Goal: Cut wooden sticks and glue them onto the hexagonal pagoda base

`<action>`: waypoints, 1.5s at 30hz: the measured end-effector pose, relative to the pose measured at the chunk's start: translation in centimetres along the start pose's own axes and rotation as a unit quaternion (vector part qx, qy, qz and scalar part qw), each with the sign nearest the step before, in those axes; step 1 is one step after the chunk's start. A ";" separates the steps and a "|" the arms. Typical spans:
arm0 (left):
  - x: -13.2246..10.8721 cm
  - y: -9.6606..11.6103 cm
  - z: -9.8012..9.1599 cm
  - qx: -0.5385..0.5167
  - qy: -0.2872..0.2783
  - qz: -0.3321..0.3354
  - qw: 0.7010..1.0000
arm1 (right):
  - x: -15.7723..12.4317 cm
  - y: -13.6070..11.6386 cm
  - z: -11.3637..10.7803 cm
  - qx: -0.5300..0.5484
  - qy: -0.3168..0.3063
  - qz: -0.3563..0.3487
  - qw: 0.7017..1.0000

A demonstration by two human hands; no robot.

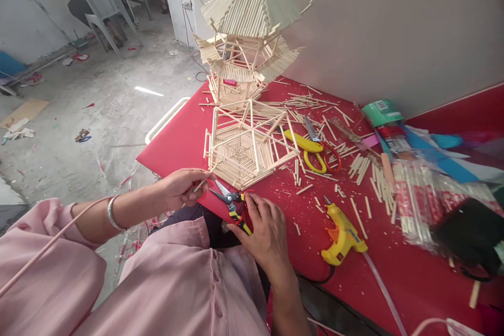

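1. See the stick tower (252, 5) well beyond left fingers (197, 174) and right fingers (255, 207). Expect little weight, stiff rods and fragile joints. Support from underneath, away from the jutting eaves. Cannot see the top of the peak, cut off above, nor all of the lower storey, partly screened.
2. Find the stick frame (254, 147) on the red counter (179, 142), just beyond the left fingers. Judge as light, stiff and easily cracked; take low down, at opposite sides of the base, sparing the thin uprights. Cannot tell whether joined to the tower.
3. Note the cutters (235, 198) in the grip of the right fingers, partly curled around the handles; blades parted, aimed toward the left fingers. Probably rigid and heavier than any stick; hold by the handles only. Cannot make out the handle ends, partly covered.
4. Note the thin stick (201, 184) in a nearly closed pinch of the left fingers. Likely very light, dry, not slippery, quick to snap under bending; hold well clear of the blades. Cannot judge full length, partly hidden by the fingers.
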State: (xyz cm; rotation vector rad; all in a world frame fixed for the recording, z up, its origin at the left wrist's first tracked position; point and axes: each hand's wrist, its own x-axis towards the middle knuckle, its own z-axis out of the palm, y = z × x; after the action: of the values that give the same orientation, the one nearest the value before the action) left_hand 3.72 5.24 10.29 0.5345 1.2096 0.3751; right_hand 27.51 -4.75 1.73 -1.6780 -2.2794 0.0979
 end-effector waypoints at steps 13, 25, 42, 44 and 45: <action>-0.9 1.0 0.9 -0.032 0.035 -0.012 0.999 | 0.0 -0.1 0.0 0.000 0.003 0.003 1.000; -0.8 0.9 0.7 -0.017 0.031 -0.013 0.999 | 0.0 -0.1 0.0 0.015 0.001 0.005 1.000; -0.8 1.2 0.6 -0.032 0.047 -0.032 0.998 | 0.0 -0.1 0.0 0.012 -0.002 0.009 1.000; -0.8 1.2 0.8 -0.027 0.052 -0.030 0.998 | 0.0 -0.1 0.0 0.011 -0.002 0.009 1.000; -0.8 1.3 0.8 -0.025 0.054 -0.029 0.998 | 0.0 -0.1 0.0 0.011 -0.003 0.009 1.000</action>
State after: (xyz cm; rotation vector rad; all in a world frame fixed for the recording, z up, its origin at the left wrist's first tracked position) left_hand 4.23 5.67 11.85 0.4393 1.3136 0.3879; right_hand 27.38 -4.75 1.76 -1.6902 -2.2582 0.1313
